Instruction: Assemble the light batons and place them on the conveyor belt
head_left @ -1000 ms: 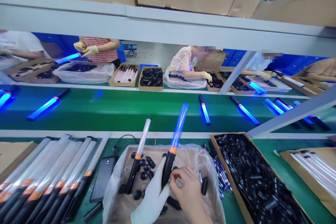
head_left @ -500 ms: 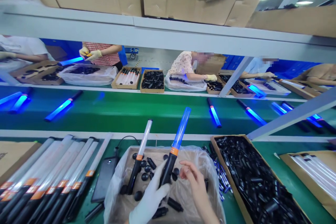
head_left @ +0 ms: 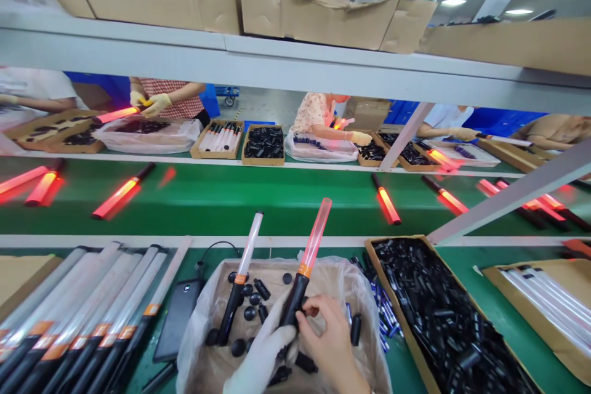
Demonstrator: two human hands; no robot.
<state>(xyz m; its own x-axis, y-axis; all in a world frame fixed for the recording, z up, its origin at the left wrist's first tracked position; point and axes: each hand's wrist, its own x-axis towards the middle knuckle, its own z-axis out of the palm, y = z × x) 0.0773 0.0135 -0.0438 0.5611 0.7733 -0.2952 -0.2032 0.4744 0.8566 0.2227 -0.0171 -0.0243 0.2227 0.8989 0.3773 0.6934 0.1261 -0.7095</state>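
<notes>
My left hand (head_left: 261, 351), in a white glove, is closed around the black handle of a light baton (head_left: 313, 240). The baton tilts up and away, its clear tube glowing red above an orange band. My right hand (head_left: 330, 332) is bare, with thumb and forefinger bent together against the right side of the same handle; what lies between the fingertips is partly hidden. Below both hands is a plastic-lined box (head_left: 203, 357) holding round black caps (head_left: 250, 313) and black cylinders. A second, unlit baton (head_left: 240, 277) leans inside it on the left.
Several unlit batons (head_left: 92, 308) lie at left beside a black power bank (head_left: 178, 317). At right are blue batteries (head_left: 385, 308) and a carton of black parts (head_left: 447, 320). Red-lit batons (head_left: 122, 194) lie on the green conveyor (head_left: 258, 188); co-workers sit beyond it, under a shelf beam (head_left: 277, 61).
The baton's glow has turned from blue to red, as have those on the conveyor. My right hand has moved left, its fingers closing against the handle.
</notes>
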